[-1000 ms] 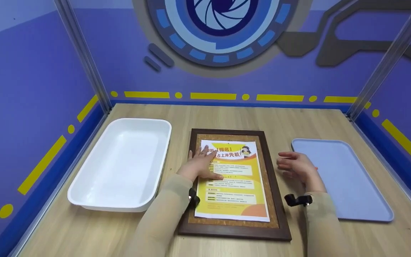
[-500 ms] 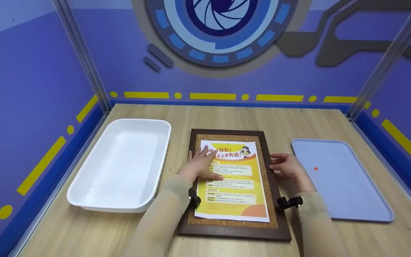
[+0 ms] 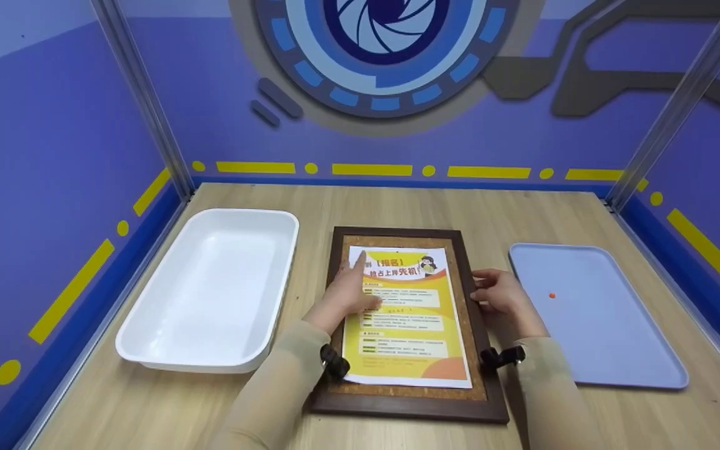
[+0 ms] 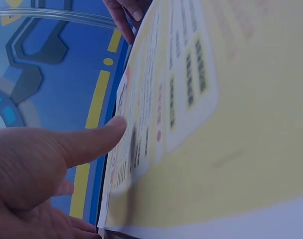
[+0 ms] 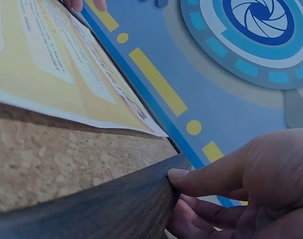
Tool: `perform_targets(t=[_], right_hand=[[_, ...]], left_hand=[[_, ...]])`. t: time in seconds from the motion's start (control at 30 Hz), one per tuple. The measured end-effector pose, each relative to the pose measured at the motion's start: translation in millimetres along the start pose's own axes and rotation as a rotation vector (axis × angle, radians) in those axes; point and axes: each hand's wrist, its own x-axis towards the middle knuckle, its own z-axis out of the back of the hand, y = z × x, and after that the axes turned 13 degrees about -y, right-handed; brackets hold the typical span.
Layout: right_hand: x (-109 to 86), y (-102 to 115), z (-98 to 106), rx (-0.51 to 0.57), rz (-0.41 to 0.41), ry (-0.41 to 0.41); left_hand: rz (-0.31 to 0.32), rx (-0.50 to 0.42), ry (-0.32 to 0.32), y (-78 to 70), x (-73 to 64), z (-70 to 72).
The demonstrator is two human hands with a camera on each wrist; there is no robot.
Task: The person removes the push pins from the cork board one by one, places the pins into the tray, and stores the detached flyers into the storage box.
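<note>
A yellow and white printed poster (image 3: 407, 350) lies on a cork board (image 3: 479, 390) with a dark brown wooden frame. My left hand (image 3: 342, 292) is over the poster's upper left side, its fingers toward the frame's left edge. In the left wrist view, that hand's thumb (image 4: 94, 142) points out straight above the paper. With my right hand (image 3: 502, 292) I grip the frame's right edge. The right wrist view shows the thumb (image 5: 211, 177) on top of the wooden rim (image 5: 106, 194) and the fingers curled against its outer side.
To the left stands a deep white basin (image 3: 210, 294). A shallow pale blue tray (image 3: 610, 331) lies at the right, with a tiny orange object (image 3: 552, 295) on it. Printed blue wall panels (image 3: 460, 137) close off the back and both sides of the wooden table (image 3: 397, 206).
My right hand has moved left from beside the tray onto the frame's right edge. My left hand, earlier spread flat on the poster, has shifted left and turned, thumb upward.
</note>
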Motion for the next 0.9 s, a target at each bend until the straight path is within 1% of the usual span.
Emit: perform_targets(t=[0.1,0.17,0.2,0.23,0.3,0.4,0.47,0.53,0.6,0.73,0.83,0.9], right_hand=[[-0.2,-0.4,-0.6,0.013,0.013,0.004],[-0.2,-0.4,-0.7,0.025,0.02,0.006],[0.0,-0.4,-0.6,0.031,0.021,0.011],[0.5,-0.5,-0.4,0.037,0.02,0.015],[1.0,-0.3,0.8,0.043,0.018,0.021],[1.7,-0.3,1.2,0.041,0.008,0.023],[1.3,-0.8,1.3,0.044,0.012,0.02],[0.8,-1.7,0.5,0.041,0.027,0.015],[0.2,-2.6,0.2,0.047,0.038,0.007],[-0.2,-4.3,-0.8,0.06,0.057,0.003],[0.4,-4.7,-1.6,0.067,0.06,0.005],[1.0,-4.3,-1.5,0.058,0.053,0.004]], left_hand=[[0.042,-0.107,-0.101,-1.1,-1.1,6.3],[0.073,-0.157,-0.132,-1.1,-1.3,12.4],[0.096,-0.179,-0.132,-0.8,-1.1,16.0],[0.125,-0.2,-0.125,-0.4,-1.3,19.5],[0.166,-0.208,-0.1,1.6,-1.2,26.1],[0.236,-0.261,-0.038,5.0,-1.0,33.2],[0.276,-0.307,-0.014,7.4,-1.1,35.0],[0.329,-0.384,0.012,8.9,-0.6,35.0],[0.363,-0.444,0.019,10.4,0.2,32.7],[0.405,-0.553,0.02,12.5,0.2,25.5],[0.414,-0.627,0.021,13.8,1.0,19.0],[0.406,-0.647,0.017,13.9,2.1,15.8]])
